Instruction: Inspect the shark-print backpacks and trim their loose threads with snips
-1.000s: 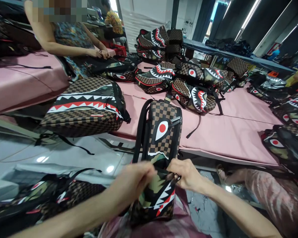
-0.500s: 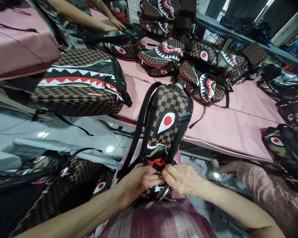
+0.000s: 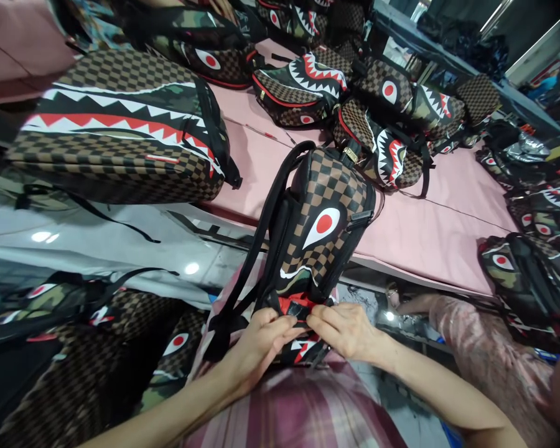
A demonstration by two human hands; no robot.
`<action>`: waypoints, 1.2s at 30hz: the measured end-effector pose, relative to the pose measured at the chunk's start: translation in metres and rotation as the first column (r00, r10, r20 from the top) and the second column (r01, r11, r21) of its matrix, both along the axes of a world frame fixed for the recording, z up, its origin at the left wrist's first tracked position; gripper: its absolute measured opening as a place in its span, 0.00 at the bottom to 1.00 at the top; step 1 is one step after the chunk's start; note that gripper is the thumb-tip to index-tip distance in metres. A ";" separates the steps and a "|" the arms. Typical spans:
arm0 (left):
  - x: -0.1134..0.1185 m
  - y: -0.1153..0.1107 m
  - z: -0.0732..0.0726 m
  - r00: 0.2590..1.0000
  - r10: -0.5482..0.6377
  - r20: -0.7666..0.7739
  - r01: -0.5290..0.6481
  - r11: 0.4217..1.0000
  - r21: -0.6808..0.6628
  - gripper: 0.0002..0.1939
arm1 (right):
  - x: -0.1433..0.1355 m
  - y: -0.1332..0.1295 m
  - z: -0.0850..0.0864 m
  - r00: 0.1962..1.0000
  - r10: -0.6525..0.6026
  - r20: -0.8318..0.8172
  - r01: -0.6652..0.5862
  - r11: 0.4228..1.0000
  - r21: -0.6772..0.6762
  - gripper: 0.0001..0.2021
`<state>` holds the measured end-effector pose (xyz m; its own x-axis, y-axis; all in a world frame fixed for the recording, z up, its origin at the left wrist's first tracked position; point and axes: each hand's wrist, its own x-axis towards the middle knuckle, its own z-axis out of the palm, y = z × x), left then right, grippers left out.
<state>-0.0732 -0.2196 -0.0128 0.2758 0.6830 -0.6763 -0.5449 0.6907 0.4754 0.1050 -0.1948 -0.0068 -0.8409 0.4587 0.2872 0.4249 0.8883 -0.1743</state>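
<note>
A brown-and-black checkered backpack [image 3: 317,242] with a red-and-white eye leans from my lap up against the pink table edge. Both hands pinch the fabric at its lower side, by a red patch and a small dark piece. My left hand [image 3: 268,339] has its fingers closed on the left of this spot, and my right hand [image 3: 343,330] grips it from the right. The fingertips are close together. The black shoulder strap [image 3: 261,230] hangs down the backpack's left side. A metal thing below my right fingers is too blurred to name.
On the pink table [image 3: 429,242] lie a large shark-mouth backpack [image 3: 121,130] at left and several smaller bags behind. More bags [image 3: 74,361] are heaped at lower left and along the right edge [image 3: 518,280]. A person's patterned clothing [image 3: 476,348] shows at right.
The view has shifted, and the backpack leans slightly more to the right. My fingers still grip the fabric, where the dark piece now shows more. The other person's arms at the top have mostly left view.
</note>
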 end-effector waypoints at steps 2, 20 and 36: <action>0.000 -0.001 -0.002 0.999 0.036 -0.004 -0.036 0.999 -0.011 0.16 | 0.003 -0.001 -0.006 0.998 0.000 -0.058 -0.002 0.999 -0.044 0.13; 0.021 0.009 0.020 0.973 -0.219 -0.065 0.219 0.976 -0.016 0.08 | 0.040 0.012 0.008 0.497 -0.857 -0.135 0.596 0.450 -0.666 0.09; 0.061 0.012 0.009 0.912 -0.368 -0.183 0.376 0.926 0.013 0.20 | 0.043 0.007 -0.006 0.369 -0.929 0.034 -0.024 -0.046 -0.999 0.10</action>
